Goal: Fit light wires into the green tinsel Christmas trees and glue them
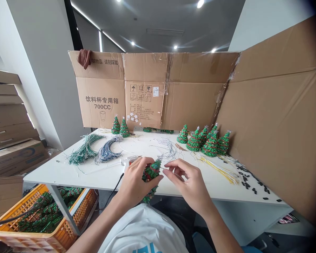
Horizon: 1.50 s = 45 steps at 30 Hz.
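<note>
My left hand point(137, 182) is wrapped round a small green Christmas tree point(152, 171) with red trim, held tilted over the table's front edge. A pale star tops the tree. Beside its upper part, my right hand point(184, 177) pinches a thin dark wire point(162, 168) between thumb and fingertips, its end at the branches. A white glue gun point(126, 163) lies on the table just behind my left hand, partly hidden by it.
Green wires point(85, 150) and blue wires point(107, 150) lie at left, yellow strips point(221, 170) and black pieces point(246, 181) at right. Finished trees point(210, 142) stand before a cardboard screen point(195, 105). An orange crate point(64, 233) of green garland sits below left.
</note>
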Each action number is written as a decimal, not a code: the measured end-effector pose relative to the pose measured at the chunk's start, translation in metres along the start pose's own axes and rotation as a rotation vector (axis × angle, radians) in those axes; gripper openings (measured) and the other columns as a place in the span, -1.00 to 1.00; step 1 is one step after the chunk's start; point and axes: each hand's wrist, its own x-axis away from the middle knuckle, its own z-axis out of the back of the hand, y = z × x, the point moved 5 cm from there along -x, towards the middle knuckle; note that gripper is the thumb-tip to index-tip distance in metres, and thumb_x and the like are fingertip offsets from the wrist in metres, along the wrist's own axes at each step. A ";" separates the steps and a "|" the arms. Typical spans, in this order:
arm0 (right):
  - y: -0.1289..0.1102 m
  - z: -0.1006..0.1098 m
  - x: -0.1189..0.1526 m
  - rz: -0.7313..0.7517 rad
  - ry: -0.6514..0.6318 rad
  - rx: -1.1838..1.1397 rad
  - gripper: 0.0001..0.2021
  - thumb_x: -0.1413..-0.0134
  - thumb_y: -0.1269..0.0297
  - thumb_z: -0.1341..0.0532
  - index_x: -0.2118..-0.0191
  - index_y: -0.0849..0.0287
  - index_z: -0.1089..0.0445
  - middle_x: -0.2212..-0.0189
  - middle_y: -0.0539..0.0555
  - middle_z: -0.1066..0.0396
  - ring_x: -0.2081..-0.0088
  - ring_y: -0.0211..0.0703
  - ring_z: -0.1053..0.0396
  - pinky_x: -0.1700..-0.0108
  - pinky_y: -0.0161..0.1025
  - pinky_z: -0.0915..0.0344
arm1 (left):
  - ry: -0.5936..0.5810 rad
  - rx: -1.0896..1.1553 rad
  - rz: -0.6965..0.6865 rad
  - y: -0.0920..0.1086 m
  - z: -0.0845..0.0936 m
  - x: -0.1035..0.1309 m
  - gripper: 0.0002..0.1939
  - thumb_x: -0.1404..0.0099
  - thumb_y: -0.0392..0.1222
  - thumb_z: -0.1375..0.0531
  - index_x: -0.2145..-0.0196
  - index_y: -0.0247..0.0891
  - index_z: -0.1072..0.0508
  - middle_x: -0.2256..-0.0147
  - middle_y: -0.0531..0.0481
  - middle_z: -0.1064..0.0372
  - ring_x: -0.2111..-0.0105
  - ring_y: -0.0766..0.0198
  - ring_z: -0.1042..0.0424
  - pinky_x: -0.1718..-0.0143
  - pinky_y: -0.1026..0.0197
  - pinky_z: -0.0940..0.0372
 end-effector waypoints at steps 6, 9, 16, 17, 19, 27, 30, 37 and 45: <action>-0.004 0.004 -0.001 0.005 0.008 0.000 -0.82 -0.38 0.22 -0.33 0.30 0.08 -0.59 0.38 0.05 -0.56 0.43 -0.13 -0.33 0.36 -0.21 -0.32 | 0.004 -0.026 0.011 -0.003 0.002 0.000 -0.63 -0.35 -0.06 -0.44 0.01 -0.08 -0.38 0.09 -0.03 -0.59 0.15 0.07 -0.57 0.12 0.07 -0.39; -0.004 -0.001 -0.001 0.027 -0.001 0.014 -0.83 -0.36 0.25 -0.34 0.31 0.08 -0.60 0.39 0.04 -0.55 0.43 -0.14 -0.32 0.37 -0.22 -0.29 | 0.003 -0.025 -0.028 0.001 -0.002 0.001 -0.64 -0.36 -0.07 -0.43 0.02 -0.08 -0.37 0.12 -0.01 -0.58 0.14 0.06 -0.57 0.13 0.07 -0.38; -0.001 0.006 0.000 -0.017 0.021 0.002 -0.87 -0.33 0.25 -0.37 0.29 0.08 -0.60 0.38 0.03 -0.59 0.43 -0.15 -0.37 0.37 -0.23 -0.33 | -0.005 -0.002 -0.006 -0.001 -0.001 0.001 -0.60 -0.35 -0.08 -0.45 0.00 -0.08 -0.36 0.09 0.00 -0.58 0.16 0.10 -0.56 0.12 0.09 -0.37; 0.000 0.008 0.000 -0.030 0.026 0.000 -0.86 -0.33 0.23 -0.38 0.30 0.09 -0.60 0.38 0.04 -0.60 0.42 -0.13 -0.41 0.36 -0.23 -0.35 | -0.003 -0.009 0.000 -0.002 0.001 0.001 -0.60 -0.36 -0.07 -0.45 0.00 -0.08 -0.36 0.09 0.00 -0.58 0.15 0.10 -0.56 0.11 0.08 -0.37; 0.001 0.011 0.000 -0.043 0.039 -0.004 -0.84 -0.34 0.20 -0.37 0.31 0.09 -0.60 0.38 0.04 -0.61 0.40 -0.09 -0.47 0.34 -0.21 -0.39 | -0.001 -0.028 -0.003 -0.003 0.002 0.001 -0.62 -0.37 -0.06 -0.44 0.01 -0.08 -0.36 0.09 -0.01 -0.58 0.14 0.09 -0.56 0.11 0.07 -0.37; 0.002 -0.001 0.000 -0.018 0.010 -0.030 -0.84 -0.34 0.22 -0.36 0.31 0.09 -0.60 0.38 0.05 -0.63 0.36 -0.05 -0.56 0.31 -0.21 -0.46 | -0.024 -0.007 -0.033 0.004 -0.006 0.002 -0.63 -0.34 -0.06 -0.44 0.03 -0.09 -0.38 0.17 0.01 -0.56 0.20 0.09 -0.55 0.18 0.10 -0.38; 0.002 0.004 0.000 -0.026 0.034 -0.050 -0.89 -0.31 0.19 -0.41 0.24 0.08 -0.61 0.31 0.06 -0.65 0.32 -0.06 -0.56 0.31 -0.23 -0.46 | -0.021 0.019 0.003 0.001 -0.004 0.002 -0.59 -0.33 -0.06 -0.46 0.01 -0.09 -0.37 0.13 0.02 -0.57 0.17 0.10 -0.57 0.15 0.10 -0.38; 0.000 0.011 0.000 0.027 0.062 -0.045 -0.87 -0.37 0.21 -0.38 0.26 0.07 -0.61 0.33 0.04 -0.62 0.32 -0.08 -0.52 0.24 -0.20 -0.44 | -0.006 -0.005 0.010 -0.003 0.001 0.000 -0.61 -0.34 -0.07 -0.45 0.01 -0.07 -0.37 0.10 0.02 -0.58 0.14 0.08 -0.57 0.11 0.09 -0.36; -0.006 0.009 0.000 0.059 0.071 -0.057 -0.88 -0.36 0.26 -0.37 0.27 0.07 -0.61 0.35 0.01 -0.61 0.35 -0.13 -0.49 0.27 -0.24 -0.43 | -0.029 0.016 -0.011 0.000 -0.005 0.002 -0.61 -0.36 -0.07 -0.44 0.02 -0.09 -0.35 0.12 0.03 -0.56 0.15 0.11 -0.54 0.12 0.10 -0.34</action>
